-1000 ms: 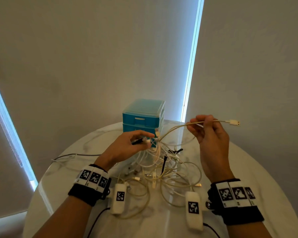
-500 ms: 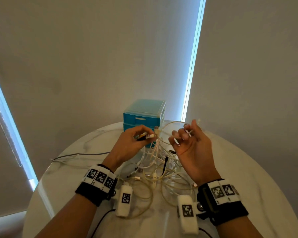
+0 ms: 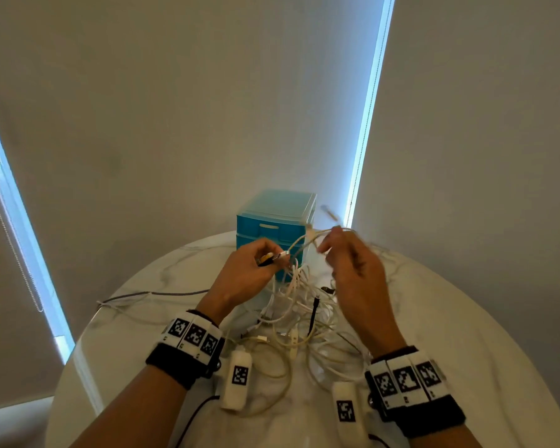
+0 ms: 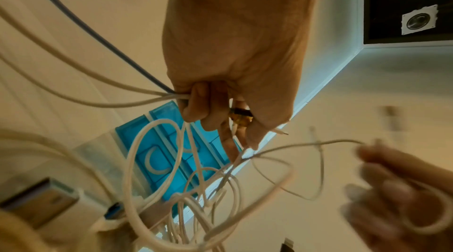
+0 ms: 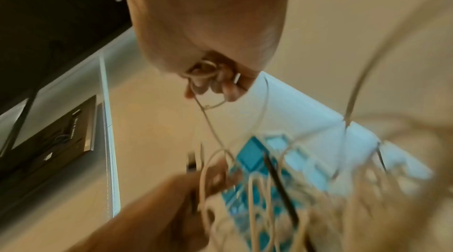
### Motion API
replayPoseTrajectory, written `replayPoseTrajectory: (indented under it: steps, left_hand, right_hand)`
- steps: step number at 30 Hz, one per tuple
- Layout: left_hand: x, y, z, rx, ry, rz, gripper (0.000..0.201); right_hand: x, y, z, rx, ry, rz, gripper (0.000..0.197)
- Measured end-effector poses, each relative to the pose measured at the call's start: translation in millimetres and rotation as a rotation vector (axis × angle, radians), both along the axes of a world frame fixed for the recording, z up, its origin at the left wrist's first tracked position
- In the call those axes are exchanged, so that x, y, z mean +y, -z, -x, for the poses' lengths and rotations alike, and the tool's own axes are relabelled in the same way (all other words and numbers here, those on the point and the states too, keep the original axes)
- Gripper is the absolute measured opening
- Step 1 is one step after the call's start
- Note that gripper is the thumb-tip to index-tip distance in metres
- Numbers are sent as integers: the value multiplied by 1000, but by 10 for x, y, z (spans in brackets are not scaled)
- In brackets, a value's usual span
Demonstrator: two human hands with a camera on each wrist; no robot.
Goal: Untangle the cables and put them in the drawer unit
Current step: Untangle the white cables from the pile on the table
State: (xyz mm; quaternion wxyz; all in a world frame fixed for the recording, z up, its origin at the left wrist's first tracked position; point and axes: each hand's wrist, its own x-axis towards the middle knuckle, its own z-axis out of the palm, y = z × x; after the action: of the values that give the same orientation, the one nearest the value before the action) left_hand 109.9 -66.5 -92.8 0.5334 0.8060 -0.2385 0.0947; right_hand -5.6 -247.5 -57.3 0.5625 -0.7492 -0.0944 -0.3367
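Note:
A tangle of white and cream cables [image 3: 299,321] lies in the middle of the round marble table [image 3: 450,350], with one black lead in it. My left hand [image 3: 265,258] is lifted above the pile and grips a bunch of cable ends and plugs [image 4: 241,118]. My right hand [image 3: 333,244], blurred by motion, pinches a thin cream cable [image 3: 307,240] that arcs across to the left hand; its plug end [image 3: 330,215] sticks up past the fingers. The blue drawer unit [image 3: 277,218] stands just behind both hands, its drawers closed.
A grey cable [image 3: 162,294] trails left across the table toward its edge. Two white tagged packs [image 3: 238,379] lie near my wrists at the table's front. Closed roller blinds [image 3: 175,108] stand close behind the table.
My right hand has drawn in from the right toward the left hand, bringing the thin cable with it. The cable's plug end now points up beside the drawer unit.

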Motion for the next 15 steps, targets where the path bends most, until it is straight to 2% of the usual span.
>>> replayPoseTrajectory:
  steps: [2,4,7,9,12,15]
  left_hand:
    - [42,40,-69,31,-76,-21,22]
    - [81,95,-131,71,-130,-27,24]
    - [92,120,-147,103,-183,-37,23]
    - [63,56,-89,82,-166,23,20]
    - [-27,-78,63,-11,-35,91,22]
    - [-102,-134,164,-11,45,26,30]
  right_hand:
    - [-145,-191,47,-161,-41,-281,35]
    - [-311,-299,48,-219,-110,-479,38]
    - [-389,-145,-18,-62,-93,-498,43]
    - [-369,-79,-38,-8,-131,-499,46]
    - [-336,-215,31,-66,-356,-607,46]
    - [-292,-315,161,-33,-649,-774,48]
